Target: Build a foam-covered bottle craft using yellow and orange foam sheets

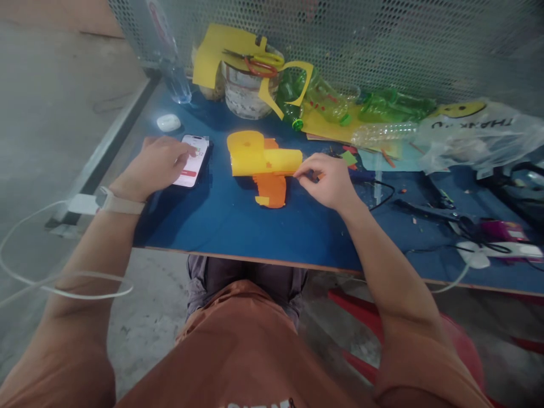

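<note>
My left hand (159, 164) rests palm down on the worktop (238, 221), fingers loosely curled, fingertips touching the screen of a phone (194, 161); it grips nothing. A watch band sits on that wrist, with a white cable (51, 272) looping off the worktop edge below it.

My right hand (327, 181) is narrowed to a pinch, thumb and fingertips closed on the right end of a rolled yellow sheet (263, 158). The roll lies flat near the middle of the worktop, between my two hands. An orange cut-out (272, 190) lies under and just in front of it, touching it.

Surface: blue worktop with a bare wood-coloured front edge. Perforated metal panel (382, 39) stands along the back. Grey concrete floor to the left. A red seat shows under my right arm.

Count:
- phone: 1
- small white case (169, 122), behind the phone: 1
- clear jar (246, 90) at the back, draped with yellow paper: 1
- scissors (259, 62) with red and yellow handles, on top of the jar: 1
- clear plastic bottle (170, 62), back left: 1
- green bottles (365, 105), lying down at the back: several, exact number unclear
- plastic bag (476, 139) with a smiley print, right: 1
- black cables and small tools, far right: too blurred to count
</note>
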Available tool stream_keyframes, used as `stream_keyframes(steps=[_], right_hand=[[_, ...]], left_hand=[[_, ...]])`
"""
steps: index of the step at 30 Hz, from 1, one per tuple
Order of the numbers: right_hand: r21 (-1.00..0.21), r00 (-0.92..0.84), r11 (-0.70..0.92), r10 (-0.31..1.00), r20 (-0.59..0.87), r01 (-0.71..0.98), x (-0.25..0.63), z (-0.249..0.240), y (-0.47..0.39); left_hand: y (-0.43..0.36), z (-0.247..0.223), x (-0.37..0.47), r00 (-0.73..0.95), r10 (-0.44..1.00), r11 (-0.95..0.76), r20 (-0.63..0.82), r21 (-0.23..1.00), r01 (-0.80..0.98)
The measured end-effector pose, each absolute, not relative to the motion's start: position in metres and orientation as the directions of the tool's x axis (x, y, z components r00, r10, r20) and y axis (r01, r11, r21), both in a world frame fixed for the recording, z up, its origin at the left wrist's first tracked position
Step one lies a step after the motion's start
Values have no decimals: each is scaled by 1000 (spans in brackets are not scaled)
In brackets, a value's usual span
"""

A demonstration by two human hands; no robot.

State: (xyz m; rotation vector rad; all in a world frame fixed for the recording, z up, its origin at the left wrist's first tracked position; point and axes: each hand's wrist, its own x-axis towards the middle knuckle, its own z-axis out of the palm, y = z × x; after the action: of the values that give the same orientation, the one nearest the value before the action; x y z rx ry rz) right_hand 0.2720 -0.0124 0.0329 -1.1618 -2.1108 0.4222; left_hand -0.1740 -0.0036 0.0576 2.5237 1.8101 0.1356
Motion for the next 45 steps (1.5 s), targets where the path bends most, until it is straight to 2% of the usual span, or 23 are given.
stream_keyframes(steps=[4,9,12,17,19,23,31,37,42,45], right_hand=[[-562,-366,560,827,427,609,272,31,-12],[-550,-371,578,813,448,603,273,30,-11],[-553,-372,573,818,440,605,273,32,-12],[-548,-372,572,818,439,610,273,34,-12],[-543,-379,565,823,423,621,273,34,-12],[-535,-392,549,835,387,642,272,34,-12],[-550,-389,545,838,383,633,272,36,-14],[-556,-391,544,839,379,629,270,36,-14],[-552,-385,551,834,396,625,272,37,-14],[-549,-390,553,832,394,627,272,37,-14]], left_hand=[[-12,66,-161,331,934,-345,137,90,934],[-23,88,-124,332,923,-372,196,226,900],[-20,106,-110,308,931,-345,193,199,917],[6,105,-142,246,962,-258,120,98,961],[17,92,-164,309,951,-311,30,104,945],[27,69,-191,295,954,-287,-52,120,950],[32,59,-201,317,947,-309,-40,146,940],[31,54,-184,200,979,-203,38,105,973],[30,63,-185,138,987,-123,-81,164,979],[28,67,-187,140,986,-121,-87,195,973]])
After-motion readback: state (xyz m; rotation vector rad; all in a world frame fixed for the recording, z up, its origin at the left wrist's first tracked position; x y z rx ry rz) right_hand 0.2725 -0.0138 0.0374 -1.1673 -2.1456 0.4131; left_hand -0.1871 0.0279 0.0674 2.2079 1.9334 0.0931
